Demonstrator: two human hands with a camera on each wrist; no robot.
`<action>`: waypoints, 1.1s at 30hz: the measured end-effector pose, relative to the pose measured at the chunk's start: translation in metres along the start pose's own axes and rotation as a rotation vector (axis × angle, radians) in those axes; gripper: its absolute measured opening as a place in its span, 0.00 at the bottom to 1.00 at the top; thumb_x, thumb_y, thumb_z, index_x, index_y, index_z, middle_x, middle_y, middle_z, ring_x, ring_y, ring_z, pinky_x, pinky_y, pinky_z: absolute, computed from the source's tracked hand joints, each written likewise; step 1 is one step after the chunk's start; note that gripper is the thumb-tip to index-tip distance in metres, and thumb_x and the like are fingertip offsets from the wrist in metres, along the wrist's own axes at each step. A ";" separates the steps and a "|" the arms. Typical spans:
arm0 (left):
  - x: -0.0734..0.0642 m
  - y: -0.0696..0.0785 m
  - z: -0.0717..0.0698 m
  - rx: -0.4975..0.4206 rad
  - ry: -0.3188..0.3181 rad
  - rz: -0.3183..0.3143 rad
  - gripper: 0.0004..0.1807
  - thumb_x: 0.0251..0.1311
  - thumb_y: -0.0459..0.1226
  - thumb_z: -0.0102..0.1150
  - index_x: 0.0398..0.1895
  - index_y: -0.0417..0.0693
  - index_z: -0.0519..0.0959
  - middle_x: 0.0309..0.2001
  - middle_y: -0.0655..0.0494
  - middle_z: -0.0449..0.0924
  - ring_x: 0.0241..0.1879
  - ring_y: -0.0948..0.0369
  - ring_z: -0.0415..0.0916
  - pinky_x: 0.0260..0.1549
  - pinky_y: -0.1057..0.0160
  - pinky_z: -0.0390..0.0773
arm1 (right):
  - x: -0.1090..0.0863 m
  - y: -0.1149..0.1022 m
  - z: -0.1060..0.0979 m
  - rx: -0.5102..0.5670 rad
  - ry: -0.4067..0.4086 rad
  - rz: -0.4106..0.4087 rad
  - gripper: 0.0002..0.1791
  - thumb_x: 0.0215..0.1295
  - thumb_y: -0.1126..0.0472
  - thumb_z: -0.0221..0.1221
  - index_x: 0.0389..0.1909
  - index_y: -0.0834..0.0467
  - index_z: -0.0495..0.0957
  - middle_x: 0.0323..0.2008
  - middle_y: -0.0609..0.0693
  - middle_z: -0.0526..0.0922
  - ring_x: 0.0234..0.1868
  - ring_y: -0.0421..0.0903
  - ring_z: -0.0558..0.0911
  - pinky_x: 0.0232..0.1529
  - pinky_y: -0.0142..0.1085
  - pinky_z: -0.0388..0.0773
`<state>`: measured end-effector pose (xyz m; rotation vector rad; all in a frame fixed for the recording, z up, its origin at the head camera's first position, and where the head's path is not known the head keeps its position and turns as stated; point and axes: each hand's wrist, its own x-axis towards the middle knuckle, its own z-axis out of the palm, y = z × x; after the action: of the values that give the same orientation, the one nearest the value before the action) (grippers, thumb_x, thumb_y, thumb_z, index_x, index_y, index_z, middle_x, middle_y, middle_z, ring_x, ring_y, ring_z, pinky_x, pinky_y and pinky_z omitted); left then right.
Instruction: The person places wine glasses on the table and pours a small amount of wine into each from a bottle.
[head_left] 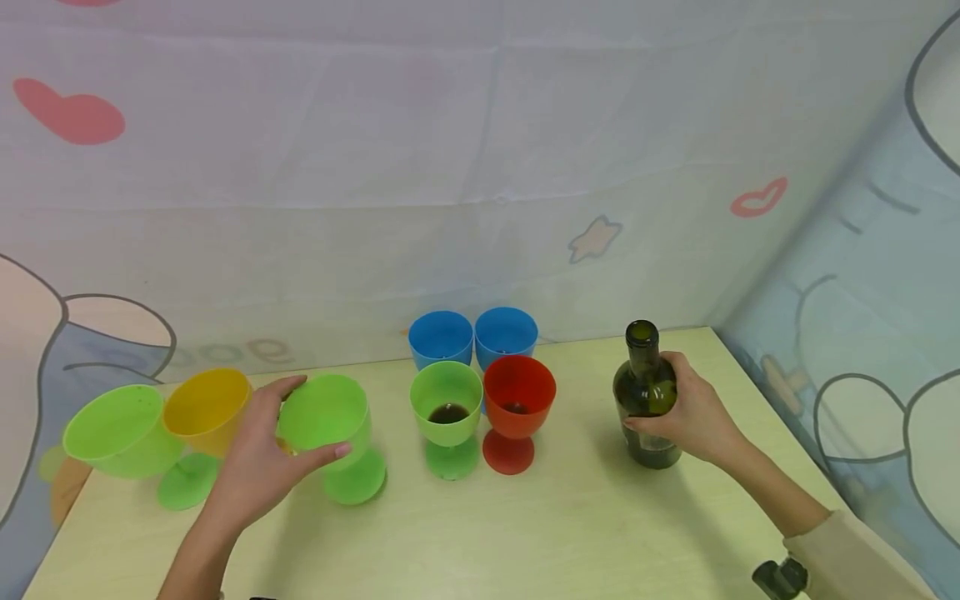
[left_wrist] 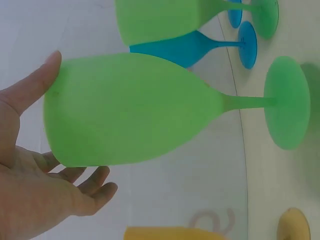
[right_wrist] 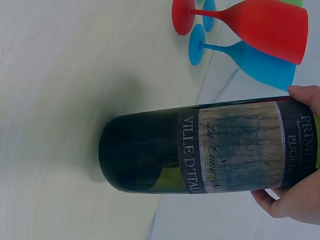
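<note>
My left hand [head_left: 262,454] is around the upper bowl of a light green goblet [head_left: 352,433], thumb on one side and fingers on the other. In the left wrist view, the thumb touches this goblet [left_wrist: 135,110] at its rim, while the fingers curl along its far side. The goblet is upright; whether its foot rests on the table is unclear. My right hand [head_left: 693,417] grips a dark green wine bottle [head_left: 643,358] round its upper body. The bottle is nearly upright, its label [right_wrist: 240,147] facing the right wrist camera; I cannot tell whether its bottom touches the table.
Between the hands stand a green goblet [head_left: 446,425] and a red goblet [head_left: 520,417], both with dark liquid. Two blue goblets, one left [head_left: 441,337] and one right [head_left: 506,333], stand behind. Left are a yellow goblet [head_left: 208,412] and another green goblet [head_left: 123,442]. A cloth backdrop [head_left: 360,267] borders the table.
</note>
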<state>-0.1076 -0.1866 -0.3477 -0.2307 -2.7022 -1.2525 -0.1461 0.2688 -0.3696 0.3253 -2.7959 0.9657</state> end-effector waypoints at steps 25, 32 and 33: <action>-0.027 0.033 0.049 -0.138 -0.065 0.010 0.47 0.34 0.49 0.75 0.60 0.50 0.60 0.56 0.54 0.64 0.51 0.53 0.67 0.46 0.49 0.71 | -0.006 -0.010 0.001 0.013 0.014 -0.027 0.45 0.38 0.62 0.73 0.55 0.70 0.57 0.47 0.67 0.72 0.46 0.64 0.74 0.43 0.56 0.72; -0.030 0.042 0.063 -0.120 -0.112 -0.030 0.49 0.29 0.47 0.78 0.60 0.49 0.62 0.53 0.55 0.69 0.49 0.56 0.67 0.45 0.52 0.71 | -0.011 -0.028 0.002 -0.034 0.002 -0.077 0.42 0.37 0.63 0.73 0.53 0.71 0.60 0.43 0.63 0.74 0.40 0.59 0.76 0.38 0.52 0.74; -0.030 0.043 0.065 -0.120 -0.117 -0.030 0.50 0.29 0.46 0.78 0.60 0.48 0.62 0.53 0.55 0.69 0.49 0.57 0.67 0.45 0.52 0.71 | -0.011 -0.031 0.003 -0.062 0.004 -0.087 0.42 0.37 0.63 0.73 0.52 0.71 0.61 0.42 0.63 0.75 0.39 0.58 0.76 0.39 0.51 0.73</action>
<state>-0.0744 -0.1117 -0.3631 -0.2869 -2.7387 -1.4557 -0.1274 0.2453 -0.3560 0.4322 -2.7758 0.8580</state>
